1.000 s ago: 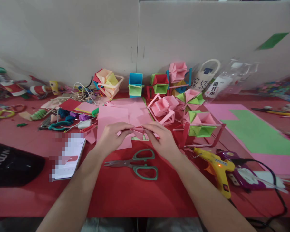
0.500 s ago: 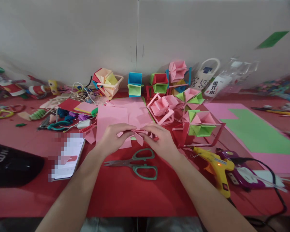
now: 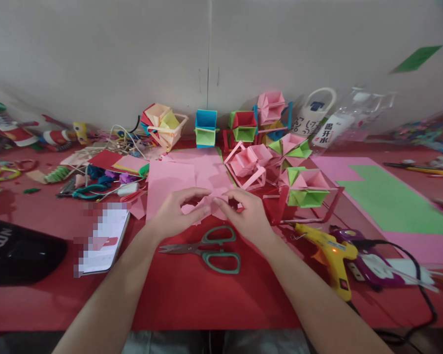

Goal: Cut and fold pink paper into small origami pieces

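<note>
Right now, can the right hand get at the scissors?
Likely yes: the scissors lie uncovered on the table, handles pointing right, close to the right hand, though it may need to release the pink paper first.

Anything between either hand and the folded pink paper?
Nothing visible. The left hand and right hand already have their fingers on the folded pink paper. The nearest loose tool, the scissors, lies on the near side of the paper, not between it and either hand.

– Arms?
– Left forearm [image 3: 112, 287], right forearm [image 3: 315, 287]: bare, smooth, tapering at wrist. Left grip [image 3: 175, 214], right grip [image 3: 249, 211]: ungloved.
– Clothing?
– Pale greyish cloth [image 3: 266, 342] at lap; dim, detail unclear.
</note>
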`<state>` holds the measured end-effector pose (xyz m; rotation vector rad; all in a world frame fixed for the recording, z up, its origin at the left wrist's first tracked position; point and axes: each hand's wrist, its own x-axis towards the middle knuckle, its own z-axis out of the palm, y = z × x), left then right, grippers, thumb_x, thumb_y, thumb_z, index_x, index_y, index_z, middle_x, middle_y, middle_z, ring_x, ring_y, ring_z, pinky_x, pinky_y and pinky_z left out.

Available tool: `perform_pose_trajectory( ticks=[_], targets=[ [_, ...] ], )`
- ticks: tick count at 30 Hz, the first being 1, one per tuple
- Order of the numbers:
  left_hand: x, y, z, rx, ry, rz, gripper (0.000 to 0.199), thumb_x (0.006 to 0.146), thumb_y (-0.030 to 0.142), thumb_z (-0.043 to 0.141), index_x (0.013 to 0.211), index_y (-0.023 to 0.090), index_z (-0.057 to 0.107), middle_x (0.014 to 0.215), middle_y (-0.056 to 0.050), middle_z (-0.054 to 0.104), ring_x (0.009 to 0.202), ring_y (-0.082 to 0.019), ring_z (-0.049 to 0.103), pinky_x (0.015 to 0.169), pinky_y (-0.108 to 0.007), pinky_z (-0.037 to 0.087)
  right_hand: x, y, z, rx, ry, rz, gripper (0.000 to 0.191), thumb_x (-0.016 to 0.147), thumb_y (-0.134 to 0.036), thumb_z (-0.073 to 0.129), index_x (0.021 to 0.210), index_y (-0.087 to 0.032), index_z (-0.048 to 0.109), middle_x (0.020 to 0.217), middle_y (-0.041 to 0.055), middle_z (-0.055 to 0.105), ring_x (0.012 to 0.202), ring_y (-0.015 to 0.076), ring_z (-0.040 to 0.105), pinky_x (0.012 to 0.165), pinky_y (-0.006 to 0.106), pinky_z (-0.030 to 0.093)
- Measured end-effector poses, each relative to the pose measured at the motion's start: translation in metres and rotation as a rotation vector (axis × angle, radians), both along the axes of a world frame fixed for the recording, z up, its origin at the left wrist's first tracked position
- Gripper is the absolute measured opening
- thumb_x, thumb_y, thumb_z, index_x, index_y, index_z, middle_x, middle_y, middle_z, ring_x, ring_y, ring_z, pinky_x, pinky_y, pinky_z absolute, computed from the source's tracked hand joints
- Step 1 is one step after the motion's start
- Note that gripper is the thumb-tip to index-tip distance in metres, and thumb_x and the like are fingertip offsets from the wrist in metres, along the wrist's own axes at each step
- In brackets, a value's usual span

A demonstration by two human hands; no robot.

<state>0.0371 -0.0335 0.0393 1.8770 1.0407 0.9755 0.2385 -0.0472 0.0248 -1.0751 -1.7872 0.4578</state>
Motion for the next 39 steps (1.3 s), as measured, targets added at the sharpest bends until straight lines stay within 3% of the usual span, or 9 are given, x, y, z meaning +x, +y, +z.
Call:
perform_pose_trajectory(
  ticks=[9, 21, 31, 35, 39],
  targets=[
    [0.0031, 0.0023, -0.0033, -0.01, -0.055, 0.037, 0.023, 0.085, 0.033, 0.069, 0.101, 0.018, 0.075, 0.105, -0.006, 0.077, 0.1, -0.023, 0.072, 0.088, -0.033, 0.059, -0.0018, -0.0001, 0.0, 0.006, 0.015, -0.012, 0.029, 0.089, -0.031, 0.065, 0.066, -0.02, 0.052, 0.063, -0.0021, 0.051, 0.06, 0.0121, 0.045, 0.059, 0.026, 0.038],
    [0.0062, 0.001, -0.0043, -0.005, -0.093, 0.087, 0.02, 0.083, 0.032, 0.072, 0.097, 0.018, 0.077, 0.099, -0.006, 0.079, 0.094, -0.023, 0.074, 0.083, -0.033, 0.062, -0.0024, 0.0013, -0.0036, 0.008, 0.037, -0.028, 0.024, 0.086, -0.031, 0.07, 0.071, -0.02, 0.056, 0.064, -0.0029, 0.05, 0.06, 0.0116, 0.046, 0.058, 0.025, 0.039],
    [0.0072, 0.0027, -0.0057, -0.05, -0.137, 0.099, 0.024, 0.079, 0.031, 0.075, 0.098, 0.017, 0.076, 0.103, -0.007, 0.078, 0.098, -0.025, 0.073, 0.09, -0.037, 0.062, -0.0032, 0.0018, -0.0034, -0.012, 0.02, -0.042, 0.025, 0.085, -0.032, 0.072, 0.069, -0.019, 0.057, 0.064, -0.0027, 0.052, 0.061, 0.0121, 0.048, 0.059, 0.026, 0.04],
    [0.0068, 0.0031, -0.0052, -0.088, -0.183, 0.094, 0.027, 0.077, 0.035, 0.077, 0.098, 0.017, 0.075, 0.103, -0.007, 0.078, 0.098, -0.025, 0.073, 0.09, -0.038, 0.061, -0.0026, 0.0017, -0.0054, -0.045, 0.063, -0.04, 0.017, 0.084, -0.035, 0.074, 0.083, -0.02, 0.065, 0.068, -0.0023, 0.057, 0.062, 0.0123, 0.051, 0.06, 0.026, 0.043],
    [0.0067, 0.0043, -0.0053, -0.086, -0.204, 0.094, 0.029, 0.076, 0.038, 0.079, 0.095, 0.017, 0.074, 0.102, -0.007, 0.077, 0.099, -0.025, 0.073, 0.09, -0.039, 0.061, -0.0028, 0.0022, -0.0083, -0.067, 0.076, -0.043, 0.026, 0.083, -0.037, 0.074, 0.103, -0.021, 0.069, 0.072, -0.0008, 0.062, 0.062, 0.0136, 0.056, 0.061, 0.027, 0.048]
  ],
)
